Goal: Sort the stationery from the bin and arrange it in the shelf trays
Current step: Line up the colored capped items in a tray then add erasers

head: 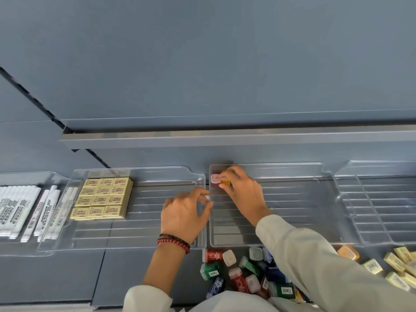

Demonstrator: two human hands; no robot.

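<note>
Right hand point(242, 190): centre frame, fingertips pinching an orange box point(225, 182) just beside a red box point(215, 179), cap towards the camera, in the upper-left corner of the clear tray point(292, 221).
Left hand point(184, 212): lower left of it, fingers curled at the tray's left wall; what it holds cannot be told.
Key relation: the pile of coloured boxes point(247, 271) lies below the tray, under the right sleeve, likely that hand's next reach.
Around: yellow erasers point(101, 195) in the neighbouring tray, white markers point(18, 206) far left.

There is print on my yellow blocks point(101, 194) and white pens point(18, 208), but it is too blurry to read.
</note>
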